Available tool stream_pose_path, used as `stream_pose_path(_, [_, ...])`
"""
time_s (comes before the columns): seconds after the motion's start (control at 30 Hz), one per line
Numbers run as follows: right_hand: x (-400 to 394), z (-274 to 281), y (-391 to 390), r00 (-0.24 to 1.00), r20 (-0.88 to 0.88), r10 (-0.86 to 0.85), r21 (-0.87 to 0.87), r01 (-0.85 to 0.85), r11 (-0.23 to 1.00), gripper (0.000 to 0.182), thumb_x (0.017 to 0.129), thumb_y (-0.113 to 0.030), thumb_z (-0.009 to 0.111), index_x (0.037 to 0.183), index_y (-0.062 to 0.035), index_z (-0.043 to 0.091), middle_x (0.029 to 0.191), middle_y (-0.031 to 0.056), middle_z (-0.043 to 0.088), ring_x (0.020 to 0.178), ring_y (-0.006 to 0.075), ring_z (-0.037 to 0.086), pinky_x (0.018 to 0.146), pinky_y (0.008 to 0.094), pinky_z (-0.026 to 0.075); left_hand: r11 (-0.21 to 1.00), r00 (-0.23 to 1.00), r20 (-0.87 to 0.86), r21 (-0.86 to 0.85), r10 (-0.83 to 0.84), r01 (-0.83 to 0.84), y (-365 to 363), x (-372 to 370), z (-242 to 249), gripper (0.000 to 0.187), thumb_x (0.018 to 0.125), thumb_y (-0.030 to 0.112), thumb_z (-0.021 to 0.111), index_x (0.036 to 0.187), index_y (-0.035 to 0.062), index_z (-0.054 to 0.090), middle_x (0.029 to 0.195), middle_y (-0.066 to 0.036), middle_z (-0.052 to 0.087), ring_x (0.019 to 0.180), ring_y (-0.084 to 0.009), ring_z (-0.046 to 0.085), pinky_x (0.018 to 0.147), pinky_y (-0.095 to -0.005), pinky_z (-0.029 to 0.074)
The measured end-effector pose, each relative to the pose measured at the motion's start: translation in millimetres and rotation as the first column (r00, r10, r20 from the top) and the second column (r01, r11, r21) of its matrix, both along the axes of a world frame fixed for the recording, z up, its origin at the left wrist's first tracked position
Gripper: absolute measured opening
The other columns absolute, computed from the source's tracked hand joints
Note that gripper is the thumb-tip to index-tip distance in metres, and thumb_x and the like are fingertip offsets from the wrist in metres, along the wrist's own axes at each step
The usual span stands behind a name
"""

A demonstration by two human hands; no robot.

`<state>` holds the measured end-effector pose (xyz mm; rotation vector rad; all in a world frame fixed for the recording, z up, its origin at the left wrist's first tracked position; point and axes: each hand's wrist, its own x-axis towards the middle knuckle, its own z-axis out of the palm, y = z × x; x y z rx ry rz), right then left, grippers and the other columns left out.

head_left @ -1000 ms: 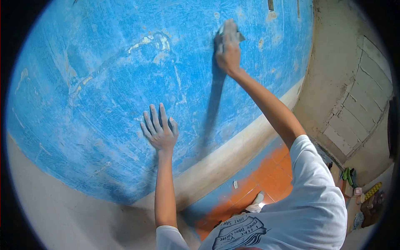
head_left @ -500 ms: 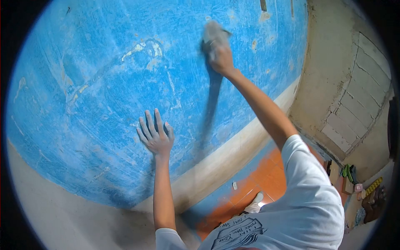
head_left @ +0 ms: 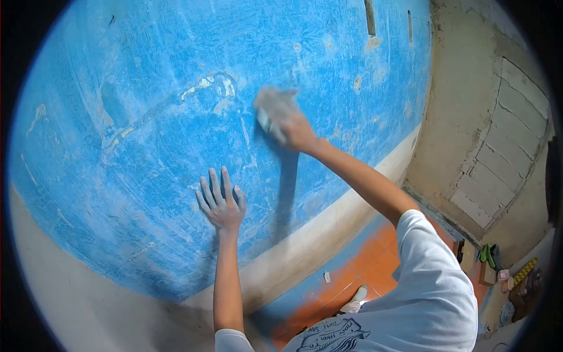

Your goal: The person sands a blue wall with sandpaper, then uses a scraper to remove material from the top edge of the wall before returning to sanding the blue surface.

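Note:
A blue wall (head_left: 176, 135) with scratched, patchy paint and pale scraped spots fills much of the head view. My right hand (head_left: 284, 120), dusty and blurred by motion, is pressed against it near the upper middle. Its fingers hold what looks like a piece of sandpaper (head_left: 289, 92), mostly covered by the hand, with one edge sticking out. Lower and to the left, my left hand (head_left: 223, 202) lies flat on the blue paint, fingers spread and coated with pale dust, holding nothing.
A cream band (head_left: 299, 252) runs along the wall's base. Bluish dust covers part of the orange tiled floor (head_left: 375, 258), where a small white piece (head_left: 326, 277) lies. A beige wall (head_left: 457, 117) with a blocked-up panel stands right. Boxes (head_left: 488, 273) and clutter sit at lower right.
My right hand has swept down and to the left across the wall with the sandpaper. My left hand stays flat on the wall, and the view has shifted slightly.

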<state>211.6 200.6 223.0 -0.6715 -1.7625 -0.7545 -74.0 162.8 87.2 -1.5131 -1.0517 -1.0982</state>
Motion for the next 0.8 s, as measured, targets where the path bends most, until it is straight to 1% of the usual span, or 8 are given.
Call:
stream_pose_path(0.07, [13.1, -10.9, -1.8, 0.863, 0.501, 0.068, -0.142, 0.004, 0.990, 0.059, 0.102, -0.017, 0.053, 0.160, -0.0259, 0.044, 0.170, 0.0132, 0.032, 0.155, 0.0384, 0.032, 0.122, 0.0582, 0.032, 1.000, 1.000, -0.003, -0.001, 0.005, -0.005, 0.4, 0.5, 1.0, 0.054, 0.103, 0.034, 0.047, 0.156, 0.0205, 0.052, 0.163, -0.008, 0.045, 0.149, -0.0340, 0.043, 0.124, -0.0544, 0.026])
stream_pose_path(0.1, [30.6, -3.4, 10.8, 0.896, 0.398, 0.197, -0.112, -0.166, 0.980, 0.062, 0.103, -0.015, 0.050, 0.162, -0.0305, 0.039, 0.171, 0.0070, 0.032, 0.155, 0.0367, 0.032, 0.121, 0.0590, 0.034, 1.000, 1.000, -0.008, -0.004, 0.007, -0.007, -0.7, -0.5, 0.2, 0.054, 0.103, 0.034, 0.048, 0.156, 0.0205, 0.052, 0.163, -0.008, 0.045, 0.149, -0.0339, 0.043, 0.124, -0.0545, 0.026])
stream_pose_path(0.17, [70.2, 8.7, 23.1, 0.991, -0.050, -0.121, -0.003, 0.121, 0.993, 0.060, 0.104, -0.016, 0.048, 0.163, -0.0223, 0.037, 0.171, 0.0127, 0.030, 0.156, 0.0385, 0.030, 0.124, 0.0571, 0.029, 1.000, 1.000, -0.015, -0.005, 0.008, -0.009, 1.0, -2.0, -0.6, 0.055, 0.103, 0.034, 0.048, 0.156, 0.0205, 0.052, 0.163, -0.008, 0.045, 0.149, -0.0338, 0.043, 0.124, -0.0546, 0.026])
stream_pose_path(0.27, [62.8, 25.0, 30.7, 0.778, -0.551, -0.300, -0.050, 0.328, 0.943, 0.063, 0.104, -0.015, 0.048, 0.165, -0.0113, 0.032, 0.171, 0.0190, 0.027, 0.157, 0.0422, 0.024, 0.128, 0.0540, 0.021, 1.000, 0.999, -0.025, -0.001, 0.021, -0.021, 0.3, -1.4, -1.8, 0.055, 0.103, 0.034, 0.048, 0.156, 0.0203, 0.052, 0.163, -0.008, 0.045, 0.150, -0.0339, 0.042, 0.124, -0.0548, 0.026])
stream_pose_path(0.4, [14.1, 0.2, -21.5, 0.928, 0.336, -0.159, -0.046, 0.185, 0.982, 0.058, 0.108, -0.025, 0.046, 0.163, -0.0093, 0.035, 0.169, 0.0193, 0.030, 0.155, 0.0402, 0.029, 0.128, 0.0509, 0.023, 1.000, 0.999, -0.034, -0.014, -0.010, 0.010, -2.0, 0.2, 1.1, 0.055, 0.107, 0.034, 0.046, 0.158, 0.0157, 0.048, 0.165, -0.011, 0.042, 0.151, -0.0366, 0.038, 0.125, -0.0561, 0.024])
stream_pose_path(0.5, [72.6, 8.3, 6.9, 0.972, 0.187, -0.145, -0.094, 0.165, 0.982, 0.053, 0.108, -0.027, 0.046, 0.158, -0.0096, 0.044, 0.166, 0.0184, 0.036, 0.153, 0.0395, 0.034, 0.125, 0.0502, 0.030, 0.994, 0.997, -0.054, -0.098, -0.059, 0.053, -13.1, -3.0, 7.8, 0.056, 0.107, 0.034, 0.047, 0.159, 0.0143, 0.045, 0.165, -0.013, 0.040, 0.153, -0.0373, 0.034, 0.124, -0.0562, 0.024])
stream_pose_path(0.67, [114.1, 53.0, 22.7, 0.776, -0.570, -0.269, -0.166, 0.212, 0.963, 0.044, 0.103, -0.019, 0.052, 0.145, -0.0073, 0.056, 0.150, 0.0248, 0.053, 0.144, 0.0437, 0.044, 0.119, 0.0491, 0.037, 0.995, 0.996, 0.018, -0.058, -0.084, 0.085, -28.3, 20.6, 32.8, 0.058, 0.106, 0.028, 0.054, 0.160, 0.0115, 0.043, 0.159, -0.015, 0.036, 0.146, -0.0360, 0.033, 0.118, -0.0557, 0.028])
stream_pose_path(0.8, [112.1, 73.9, -1.6, 0.970, 0.194, -0.147, 0.103, 0.129, 0.986, 0.052, 0.102, -0.019, 0.054, 0.152, -0.0073, 0.049, 0.158, 0.0225, 0.046, 0.144, 0.0430, 0.045, 0.117, 0.0526, 0.040, 0.968, 0.967, 0.045, -0.029, -0.249, 0.251, -16.8, 67.4, 81.9, 0.057, 0.104, 0.027, 0.056, 0.159, 0.0161, 0.045, 0.159, -0.013, 0.038, 0.146, -0.0348, 0.034, 0.117, -0.0556, 0.027])
